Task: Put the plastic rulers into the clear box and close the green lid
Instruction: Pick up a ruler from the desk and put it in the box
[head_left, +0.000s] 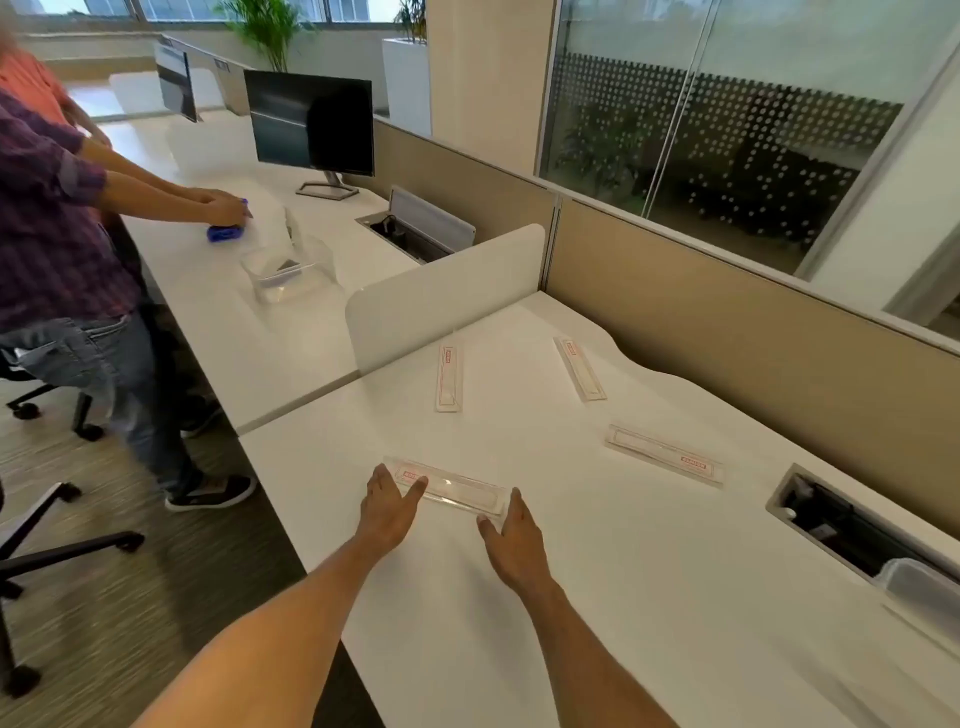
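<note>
Several clear plastic rulers with red print lie flat on the white desk. The nearest ruler lies just beyond my hands. My left hand is spread at its left end, fingertips touching it. My right hand is spread at its right end, fingers against it. Further off lie a ruler at the right, one at the back right and one at the back left. A clear box shows partly at the desk's right edge. No green lid is visible.
An open cable tray is sunk into the desk at the right. A white divider and beige partition bound the back. At the neighbouring desk, a person's hands work near another clear box and a monitor. Office chairs stand at the left.
</note>
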